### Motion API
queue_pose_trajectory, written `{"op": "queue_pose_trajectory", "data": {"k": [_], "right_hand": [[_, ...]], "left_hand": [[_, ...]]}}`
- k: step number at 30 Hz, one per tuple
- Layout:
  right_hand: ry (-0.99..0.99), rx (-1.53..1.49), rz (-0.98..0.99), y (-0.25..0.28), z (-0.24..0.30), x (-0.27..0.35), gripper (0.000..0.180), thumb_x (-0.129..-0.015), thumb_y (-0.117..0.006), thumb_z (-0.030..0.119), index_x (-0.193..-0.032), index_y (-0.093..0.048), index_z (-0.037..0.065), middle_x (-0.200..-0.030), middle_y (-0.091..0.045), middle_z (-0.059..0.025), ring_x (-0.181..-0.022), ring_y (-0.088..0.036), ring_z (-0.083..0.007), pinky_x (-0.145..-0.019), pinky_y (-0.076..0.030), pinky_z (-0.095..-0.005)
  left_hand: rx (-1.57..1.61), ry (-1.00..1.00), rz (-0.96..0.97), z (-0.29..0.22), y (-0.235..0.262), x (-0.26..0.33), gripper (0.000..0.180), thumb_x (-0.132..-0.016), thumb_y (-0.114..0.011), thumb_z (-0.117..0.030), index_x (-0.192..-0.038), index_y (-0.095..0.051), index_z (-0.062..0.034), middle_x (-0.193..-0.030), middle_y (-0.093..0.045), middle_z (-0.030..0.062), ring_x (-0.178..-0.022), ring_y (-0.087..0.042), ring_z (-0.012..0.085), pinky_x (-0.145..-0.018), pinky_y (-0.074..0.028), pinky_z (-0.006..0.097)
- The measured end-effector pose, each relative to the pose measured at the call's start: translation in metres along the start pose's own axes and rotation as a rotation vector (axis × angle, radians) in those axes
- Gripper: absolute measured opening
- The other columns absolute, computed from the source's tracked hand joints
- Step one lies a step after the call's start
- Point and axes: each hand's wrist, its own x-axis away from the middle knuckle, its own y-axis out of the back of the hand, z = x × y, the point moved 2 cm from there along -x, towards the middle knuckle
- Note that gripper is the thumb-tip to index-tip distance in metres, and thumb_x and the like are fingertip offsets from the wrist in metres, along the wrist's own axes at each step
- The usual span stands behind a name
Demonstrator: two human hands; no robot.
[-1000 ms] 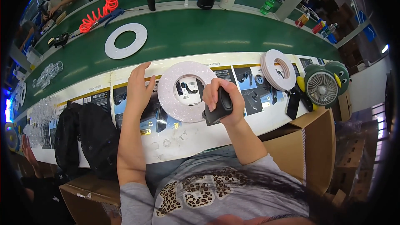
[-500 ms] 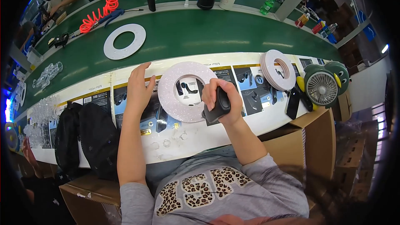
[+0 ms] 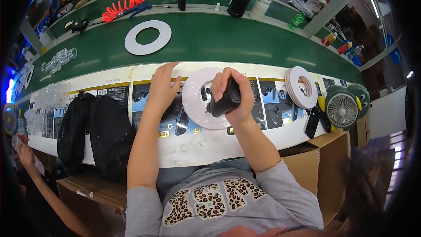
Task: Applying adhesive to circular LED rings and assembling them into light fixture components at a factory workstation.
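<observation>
Little has changed over the last second: the right hand [image 3: 232, 94] still grips the black tool [image 3: 224, 101], fingers wrapped tight round it, its tip pressed on the right rim of the white ring [image 3: 197, 98]. The ring lies flat on the table [image 3: 210, 145], as before. The left hand [image 3: 163, 87] stays just left of the ring, fingers spread flat on the table, not touching it. Work on the ring seems to be mid-step. A second ring [image 3: 148, 37] lies beyond it on the green belt [image 3: 245, 44].
</observation>
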Motion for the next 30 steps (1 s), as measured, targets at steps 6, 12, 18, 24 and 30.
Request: {"op": "queue_pose_trajectory", "data": {"k": [6,12,18,24,30], "right_hand": [[-0.039,0.029,0.019,0.001,-0.021,-0.012,0.036,-0.094,-0.033,0.028,-0.065,-0.039,0.006,-0.055,-0.041,-0.0059,-0.054,-0.040,-0.0143,-0.057,-0.034,-0.0270],[-0.069,0.026,0.018,-0.002,-0.028,-0.015,0.036,-0.094,-0.034,0.027,-0.065,-0.039,0.006,-0.054,-0.040,-0.0057,-0.052,-0.039,-0.0144,-0.056,-0.034,-0.0267],[-0.055,0.011,0.028,0.002,-0.029,-0.016,0.038,-0.094,-0.035,0.030,-0.065,-0.041,0.006,-0.054,-0.041,-0.0057,-0.051,-0.041,-0.0137,-0.053,-0.035,-0.0257],[-0.060,-0.023,0.027,0.004,-0.035,-0.017,0.038,-0.094,-0.037,0.031,-0.066,-0.042,0.005,-0.055,-0.044,-0.0062,-0.051,-0.043,-0.0136,-0.051,-0.036,-0.0253],[-0.056,0.013,0.008,0.000,-0.027,-0.019,0.037,-0.094,-0.036,0.031,-0.067,-0.042,0.006,-0.055,-0.044,-0.0067,-0.053,-0.044,-0.0152,-0.055,-0.037,-0.0261]], "left_hand": [[-0.009,-0.032,-0.020,0.004,-0.002,-0.001,0.039,-0.082,-0.064,-0.010,-0.118,-0.054,-0.0013,-0.115,-0.059,0.0189,-0.112,-0.053,0.0352,-0.097,-0.041,0.043],[-0.007,-0.043,-0.035,0.008,-0.001,0.001,0.040,-0.080,-0.065,-0.010,-0.118,-0.054,-0.0015,-0.113,-0.060,0.0178,-0.111,-0.053,0.0345,-0.096,-0.042,0.043],[-0.007,-0.050,-0.032,0.002,-0.001,0.000,0.041,-0.080,-0.065,-0.009,-0.118,-0.054,-0.0006,-0.115,-0.059,0.0179,-0.112,-0.053,0.0345,-0.096,-0.041,0.042],[-0.006,-0.022,0.002,0.005,0.001,0.002,0.041,-0.082,-0.064,-0.009,-0.120,-0.053,0.0001,-0.119,-0.058,0.0187,-0.115,-0.051,0.0348,-0.099,-0.040,0.041],[-0.025,-0.039,-0.038,0.005,-0.002,0.002,0.041,-0.080,-0.066,-0.010,-0.118,-0.054,-0.0013,-0.115,-0.059,0.0173,-0.112,-0.053,0.0335,-0.096,-0.041,0.042]]}}
